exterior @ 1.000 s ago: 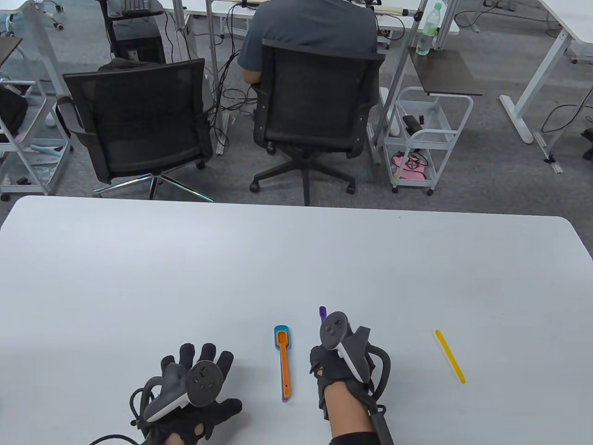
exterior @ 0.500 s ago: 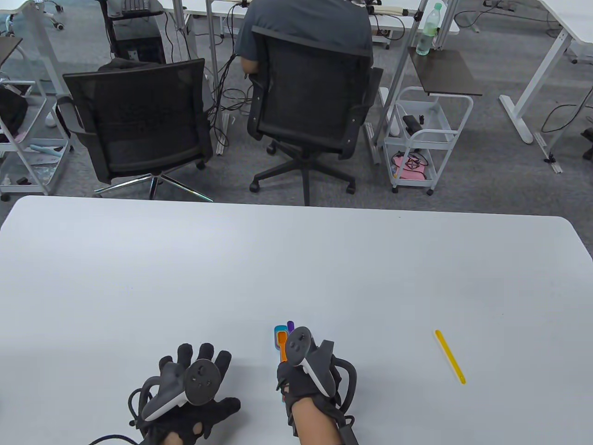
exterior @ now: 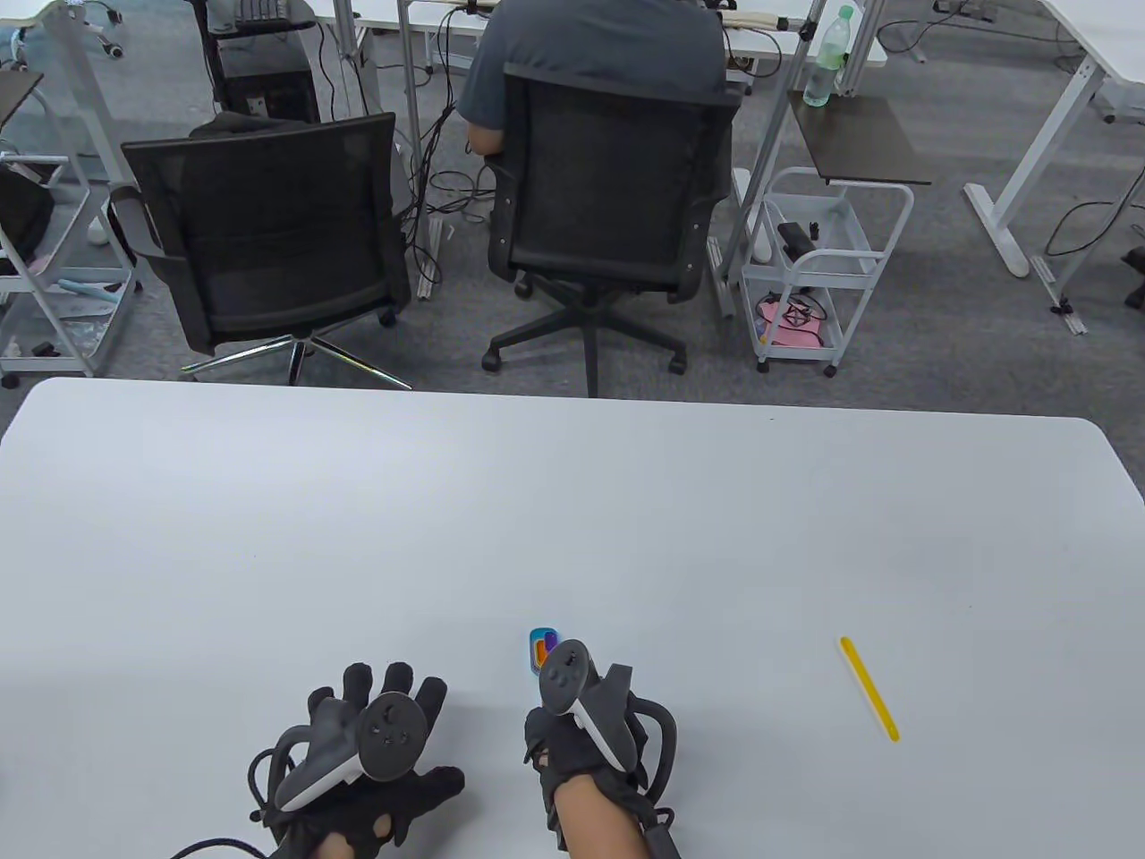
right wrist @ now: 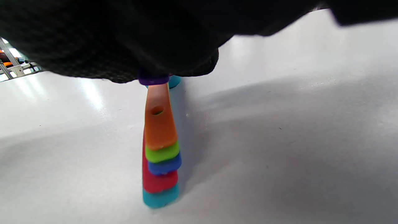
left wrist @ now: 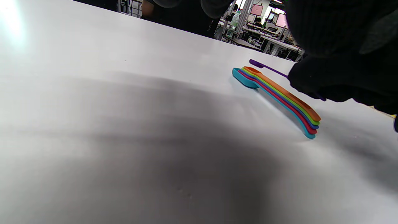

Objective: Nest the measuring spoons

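Note:
A nested stack of measuring spoons (left wrist: 279, 96) lies on the white table (exterior: 447, 519), teal at the bottom and orange on top; the table view shows only its bowl end (exterior: 540, 646). My right hand (exterior: 581, 716) holds a small purple spoon (left wrist: 267, 67) just above the stack, its bowl over the orange one. In the right wrist view the purple handle end (right wrist: 153, 81) pokes out under my fingers, over the stacked handles (right wrist: 160, 149). My left hand (exterior: 376, 752) rests flat on the table, fingers spread, empty.
A thin yellow stick (exterior: 869, 687) lies on the table to the right. Beyond the far edge stand two black office chairs (exterior: 268, 233), one with a seated person (exterior: 590, 54), and a white cart (exterior: 818, 268).
My right hand carried the purple spoon left and toward me, from beside the stack to directly over it, hiding the handles. My left hand stayed put.

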`<state>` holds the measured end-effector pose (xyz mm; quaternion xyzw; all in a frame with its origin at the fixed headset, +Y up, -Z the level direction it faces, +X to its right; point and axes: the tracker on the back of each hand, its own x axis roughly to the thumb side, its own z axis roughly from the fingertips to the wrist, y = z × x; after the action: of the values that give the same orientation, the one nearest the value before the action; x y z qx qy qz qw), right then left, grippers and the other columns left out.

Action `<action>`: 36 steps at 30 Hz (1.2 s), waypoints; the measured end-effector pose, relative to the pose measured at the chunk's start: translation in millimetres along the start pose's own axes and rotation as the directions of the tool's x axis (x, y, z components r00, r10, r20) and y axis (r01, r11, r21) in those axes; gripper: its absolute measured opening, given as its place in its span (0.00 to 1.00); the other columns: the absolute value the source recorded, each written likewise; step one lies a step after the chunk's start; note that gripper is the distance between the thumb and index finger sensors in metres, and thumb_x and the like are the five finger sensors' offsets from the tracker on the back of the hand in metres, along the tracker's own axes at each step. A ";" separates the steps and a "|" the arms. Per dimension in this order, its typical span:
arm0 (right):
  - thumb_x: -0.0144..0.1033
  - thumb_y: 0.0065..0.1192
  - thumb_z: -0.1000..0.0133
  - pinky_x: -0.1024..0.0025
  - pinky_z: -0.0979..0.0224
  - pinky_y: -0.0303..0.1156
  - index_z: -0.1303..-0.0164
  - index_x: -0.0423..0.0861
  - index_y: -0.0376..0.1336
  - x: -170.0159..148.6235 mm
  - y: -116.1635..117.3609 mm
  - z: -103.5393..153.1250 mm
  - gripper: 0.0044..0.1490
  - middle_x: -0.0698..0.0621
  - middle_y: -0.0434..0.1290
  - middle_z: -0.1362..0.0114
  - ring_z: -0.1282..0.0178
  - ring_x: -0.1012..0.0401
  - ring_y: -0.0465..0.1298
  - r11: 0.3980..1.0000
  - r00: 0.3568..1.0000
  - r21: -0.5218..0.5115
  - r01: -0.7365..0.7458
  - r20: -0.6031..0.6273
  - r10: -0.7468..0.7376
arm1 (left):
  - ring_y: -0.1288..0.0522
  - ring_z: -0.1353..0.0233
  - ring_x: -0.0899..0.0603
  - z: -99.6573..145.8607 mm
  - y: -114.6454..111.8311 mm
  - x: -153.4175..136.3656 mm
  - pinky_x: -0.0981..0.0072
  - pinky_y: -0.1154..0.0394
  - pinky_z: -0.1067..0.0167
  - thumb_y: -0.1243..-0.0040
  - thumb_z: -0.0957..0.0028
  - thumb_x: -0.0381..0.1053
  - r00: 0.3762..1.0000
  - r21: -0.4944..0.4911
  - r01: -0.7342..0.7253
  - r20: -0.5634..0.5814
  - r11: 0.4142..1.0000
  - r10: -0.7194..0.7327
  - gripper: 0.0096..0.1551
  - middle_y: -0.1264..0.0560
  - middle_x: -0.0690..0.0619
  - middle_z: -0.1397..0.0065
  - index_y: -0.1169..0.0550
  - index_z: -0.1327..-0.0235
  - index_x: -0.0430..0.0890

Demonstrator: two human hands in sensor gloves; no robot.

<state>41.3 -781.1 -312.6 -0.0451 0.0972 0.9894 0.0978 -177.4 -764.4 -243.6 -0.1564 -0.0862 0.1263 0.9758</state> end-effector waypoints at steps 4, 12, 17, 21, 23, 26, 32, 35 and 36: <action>0.55 0.78 0.54 0.65 0.83 0.82 0.55 0.35 0.76 -0.2 -0.1 1.1 0.36 0.63 0.83 0.76 0.91 0.69 0.77 1.000 1.000 0.006 0.001 0.003 -0.001 | 0.65 0.15 0.19 -0.1 0.0 0.0 0.15 0.65 0.31 0.36 0.54 0.75 1.000 -0.001 -0.001 -0.001 1.000 0.001 0.63 0.57 0.37 0.09 0.48 0.11 0.50; 0.55 0.78 0.54 0.65 0.83 0.82 0.54 0.35 0.76 0.1 1.0 2.0 0.36 0.63 0.83 0.76 0.91 0.69 0.77 1.000 1.000 0.000 -0.011 0.008 0.011 | 0.65 0.15 0.19 -0.1 0.0 0.0 0.15 0.65 0.31 0.36 0.54 0.75 1.000 -0.001 -0.001 -0.003 1.000 0.001 0.63 0.57 0.37 0.09 0.48 0.11 0.50; 0.55 0.78 0.54 0.65 0.83 0.82 0.55 0.35 0.76 0.9 2.0 2.3 0.36 0.63 0.83 0.76 0.91 0.69 0.77 1.000 1.000 0.004 -0.011 0.015 0.011 | 0.65 0.15 0.19 -0.2 0.1 -0.1 0.15 0.65 0.31 0.36 0.54 0.75 1.000 -0.001 0.000 -0.005 1.000 0.000 0.63 0.57 0.37 0.09 0.48 0.11 0.50; 0.55 0.78 0.54 0.65 0.83 0.82 0.55 0.35 0.76 1.5 2.0 3.2 0.36 0.63 0.83 0.76 0.91 0.69 0.77 1.000 1.000 0.007 -0.013 0.014 0.012 | 0.65 0.15 0.19 -0.2 0.2 -0.5 0.15 0.64 0.31 0.36 0.54 0.75 1.000 -0.002 -0.002 -0.005 1.000 0.002 0.63 0.57 0.37 0.09 0.48 0.11 0.50; 0.55 0.78 0.54 0.65 0.83 0.82 0.55 0.35 0.76 1.8 2.5 3.5 0.36 0.63 0.83 0.76 0.91 0.69 0.77 1.000 1.000 0.008 -0.015 0.015 0.015 | 0.65 0.15 0.19 -0.2 0.4 -0.7 0.15 0.64 0.31 0.36 0.54 0.75 1.000 -0.002 -0.003 -0.006 1.000 0.003 0.63 0.57 0.37 0.09 0.47 0.11 0.50; 0.55 0.78 0.54 0.65 0.83 0.82 0.54 0.36 0.76 1.9 2.7 3.8 0.35 0.63 0.83 0.76 0.91 0.69 0.77 1.000 1.000 0.010 -0.014 0.015 0.014 | 0.65 0.15 0.19 -0.2 0.4 -0.8 0.15 0.64 0.31 0.36 0.54 0.75 1.000 -0.002 -0.003 -0.006 1.000 0.003 0.63 0.57 0.37 0.09 0.47 0.11 0.50; 0.55 0.78 0.54 0.65 0.83 0.82 0.54 0.36 0.76 1.9 2.9 4.4 0.35 0.63 0.83 0.76 0.91 0.69 0.77 1.000 1.000 0.010 -0.022 0.013 0.022 | 0.65 0.15 0.19 -0.2 0.6 -1.1 0.15 0.64 0.31 0.36 0.54 0.75 1.000 -0.003 -0.004 -0.007 1.000 0.004 0.63 0.57 0.37 0.09 0.47 0.11 0.50; 0.55 0.78 0.54 0.65 0.83 0.82 0.54 0.36 0.76 1.7 2.9 4.3 0.35 0.63 0.83 0.76 0.91 0.69 0.77 1.000 1.000 0.011 -0.016 0.014 0.016 | 0.65 0.15 0.19 -0.2 0.7 -1.2 0.15 0.64 0.31 0.36 0.53 0.75 1.000 -0.005 -0.005 -0.008 1.000 0.005 0.63 0.57 0.37 0.09 0.47 0.11 0.50; 0.55 0.78 0.54 0.65 0.83 0.82 0.54 0.36 0.76 1.8 3.1 4.3 0.35 0.63 0.83 0.76 0.91 0.69 0.77 1.000 1.000 0.011 -0.016 0.015 0.015 | 0.65 0.15 0.19 -0.2 0.7 -1.3 0.15 0.64 0.31 0.36 0.53 0.75 1.000 -0.005 -0.005 -0.008 1.000 0.005 0.63 0.57 0.37 0.09 0.47 0.11 0.50</action>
<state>38.6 -782.9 -308.0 -0.0366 0.1025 0.9899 0.0911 -178.7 -764.2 -244.1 -0.1595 -0.0822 0.1281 0.9754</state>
